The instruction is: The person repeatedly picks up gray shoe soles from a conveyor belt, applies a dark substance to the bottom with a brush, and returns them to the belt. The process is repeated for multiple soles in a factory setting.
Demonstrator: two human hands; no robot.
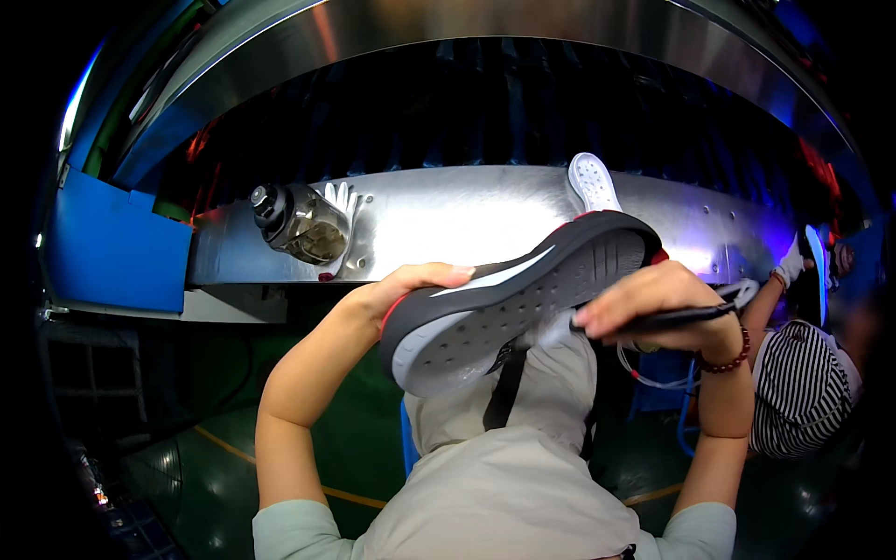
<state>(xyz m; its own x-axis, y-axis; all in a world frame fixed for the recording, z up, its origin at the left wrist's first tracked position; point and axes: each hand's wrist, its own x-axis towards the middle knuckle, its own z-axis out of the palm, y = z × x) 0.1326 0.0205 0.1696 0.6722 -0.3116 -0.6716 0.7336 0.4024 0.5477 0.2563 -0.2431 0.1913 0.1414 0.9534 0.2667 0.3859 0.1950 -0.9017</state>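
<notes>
Shoe [523,299] between left hand [411,285] and right hand [644,299]; bottle [299,224] behind-left on ledge [467,219].

at frame centre the left hand [401,285] grips a grey-soled shoe [518,303] turned sole-up, while the right hand [644,299] presses a dark brush [653,320] to it; a water bottle [299,224] lies upper left on the metal conveyor [467,215].

A long metal ledge [485,219] is running across the scene, catching bright glare, with a dark tunnel opening [485,103] gaping above it under a curved steel hood [523,23]. A blue panel [112,245] is standing at the left end. Below, a dark green floor [215,411] is showing yellow lines [229,446] and reflecting small spots of light.
</notes>
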